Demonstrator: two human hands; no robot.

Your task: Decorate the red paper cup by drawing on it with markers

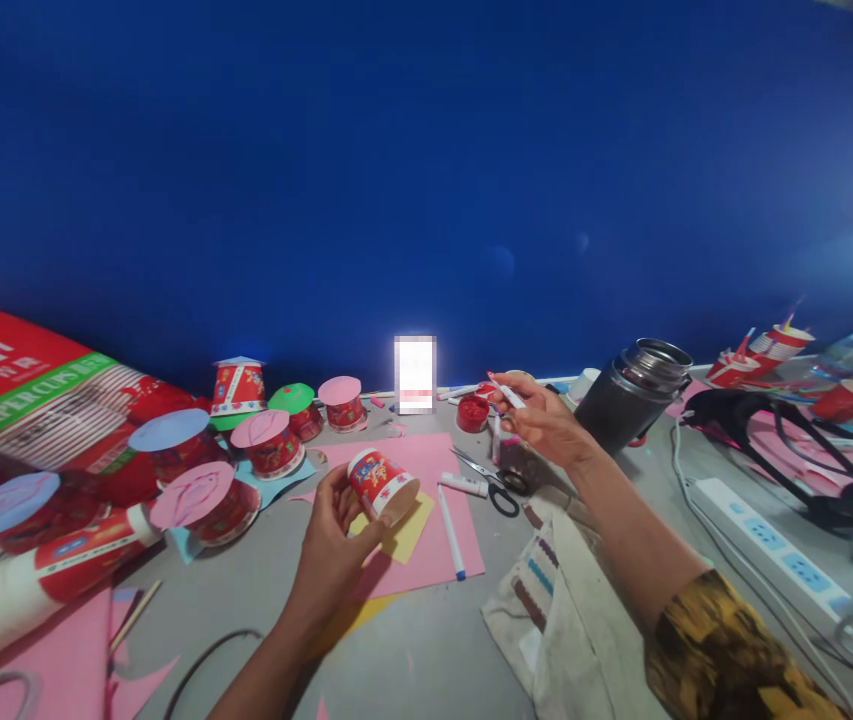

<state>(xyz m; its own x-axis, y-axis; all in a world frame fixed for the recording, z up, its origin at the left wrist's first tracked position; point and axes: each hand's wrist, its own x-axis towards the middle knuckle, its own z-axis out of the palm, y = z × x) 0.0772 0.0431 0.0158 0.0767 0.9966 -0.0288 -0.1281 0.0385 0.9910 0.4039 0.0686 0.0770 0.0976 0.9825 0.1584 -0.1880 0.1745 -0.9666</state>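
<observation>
A red and white printed paper cup (383, 485) is tilted in my left hand (336, 530), whose fingers and thumb close around its side above pink paper. My right hand (538, 420) is raised farther back, closed on a white marker (510, 393) with a red tip pointing up to the left. The marker and the cup are apart. Beneath the cup lie a yellow paper square (409, 530) and a pink sheet (426, 572). On the sheet's right part rest a blue-ended white marker (451, 535) and a short white tube (463, 485). Black-handled scissors (502, 497) lie nearby.
Several paper cups topped with coloured discs (268, 430) stand at left, before a red paper-cup package (43, 370). A stack of cups (58, 580) lies in front. A black flask (625, 400), a cloth bag (553, 600) and a power strip (763, 540) occupy the right side.
</observation>
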